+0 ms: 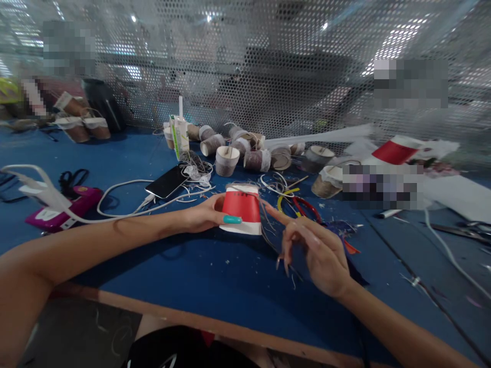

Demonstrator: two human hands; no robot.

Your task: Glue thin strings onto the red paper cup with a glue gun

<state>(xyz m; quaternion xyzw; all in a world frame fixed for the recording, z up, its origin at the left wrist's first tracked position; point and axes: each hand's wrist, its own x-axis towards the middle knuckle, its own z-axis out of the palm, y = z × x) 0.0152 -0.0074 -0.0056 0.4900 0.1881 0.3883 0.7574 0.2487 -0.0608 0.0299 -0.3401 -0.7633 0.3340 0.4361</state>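
My left hand (205, 213) grips a red and white paper cup (242, 208) that stands upside down on the blue table (215, 276), thumb across its front. My right hand (312, 248) hovers just right of the cup, fingers spread, the index fingertip close to the cup's side. Thin twine strands trail between that hand and the cup. Nothing solid is in the right hand.
Several twine-wrapped cups (245, 151) lie behind, near a perforated metal screen (268, 76). A phone (166, 182) with white cable, a pink device (63, 209), a small carton (179, 135), and red and yellow scissors (299, 204) lie around. Another red cup (395, 152) lies far right.
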